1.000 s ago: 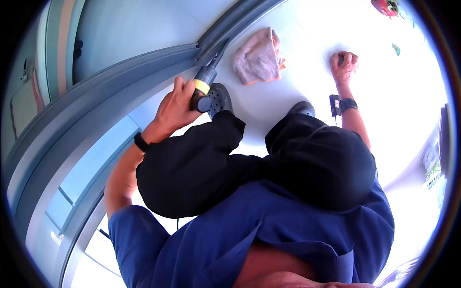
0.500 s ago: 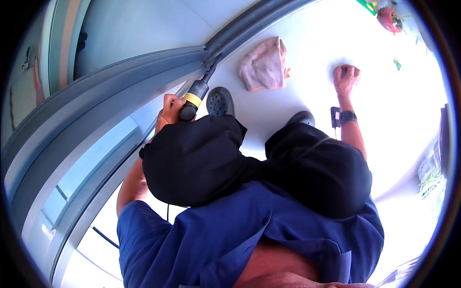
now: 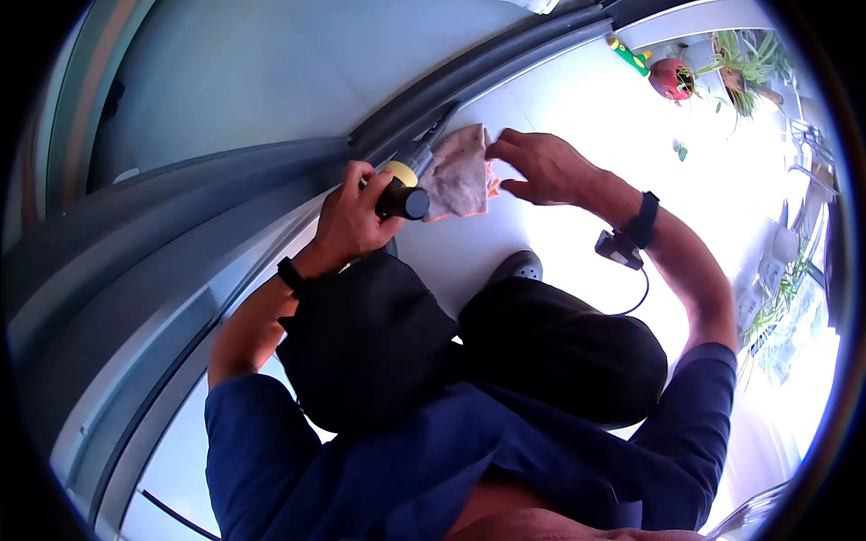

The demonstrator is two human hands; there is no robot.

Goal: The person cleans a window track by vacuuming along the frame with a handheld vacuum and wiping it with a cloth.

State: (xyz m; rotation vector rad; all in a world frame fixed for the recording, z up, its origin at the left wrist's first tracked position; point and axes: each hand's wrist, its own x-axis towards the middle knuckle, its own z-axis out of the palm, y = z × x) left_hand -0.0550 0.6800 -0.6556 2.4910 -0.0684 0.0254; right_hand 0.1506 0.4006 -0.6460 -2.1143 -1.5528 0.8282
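Note:
My left hand (image 3: 350, 216) is wrapped round a handheld vacuum (image 3: 410, 204), black with a yellow band. Its narrow dark nozzle points away from me, towards the grey metal door track (image 3: 487, 68). Beside the nozzle lies a crumpled pinkish-grey cloth (image 3: 460, 171) with orange edging, on the pale floor and partly hidden by the vacuum. My right hand (image 3: 546, 169) is at the cloth's right edge, thumb and fingers apart, with nothing visible in it. Whether its fingertips touch the cloth I cannot tell.
A grey door frame (image 3: 180, 198) curves along my left. At the upper right stand a red pot (image 3: 672, 79), a green-and-yellow handled tool (image 3: 630, 56) and a leafy plant (image 3: 749, 68). A small black box (image 3: 619, 250) with a cable hangs at my right wrist.
My right hand has come off the floor at the right and moved left to the cloth. The left hand and vacuum have moved up and right in view, and the view has shifted.

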